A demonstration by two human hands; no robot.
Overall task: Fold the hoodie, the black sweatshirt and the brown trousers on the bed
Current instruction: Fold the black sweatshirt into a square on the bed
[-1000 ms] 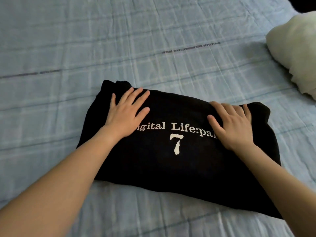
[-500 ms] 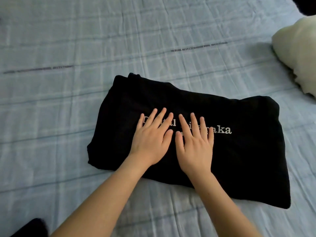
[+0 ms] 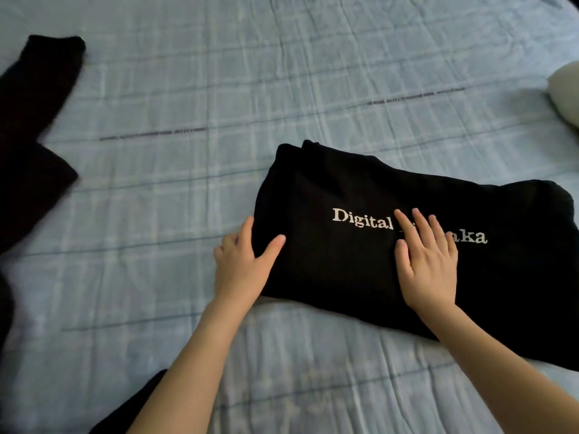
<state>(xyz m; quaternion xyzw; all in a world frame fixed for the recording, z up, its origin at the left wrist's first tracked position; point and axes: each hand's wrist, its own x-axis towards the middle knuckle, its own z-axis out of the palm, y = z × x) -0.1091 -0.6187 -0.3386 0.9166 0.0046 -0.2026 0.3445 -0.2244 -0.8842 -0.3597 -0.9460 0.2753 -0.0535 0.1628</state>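
At the near edge a scrap of dark cloth (image 3: pixel 134 408) lies beside the left forearm, and the pale blue checked bed (image 3: pixel 188 189) runs bare from there across the middle and far side, with wide free sheet to the left of the folded garment. That garment, a black top (image 3: pixel 360 270) printed "Digital" in white, lies folded in a broad rectangle right of centre, its right end running out of view. The left hand (image 3: pixel 242 266) is at its near-left edge, thumb lying on top of the cloth and fingers along or under the side; whether they pinch the edge I cannot tell. The right hand (image 3: pixel 427 261) is released and lies flat, fingers spread, on the middle of the lettering, covering part of it. Both forearms reach in from the near edge, the left one steeper. Half a second ago both hands lay side by side, flat on the print; since then the left has slid out to the edge. Another black garment (image 3: pixel 28 145) lies spread along the far-left border, well apart. A pale cushion (image 3: pixel 565 95) sits at the far right edge.
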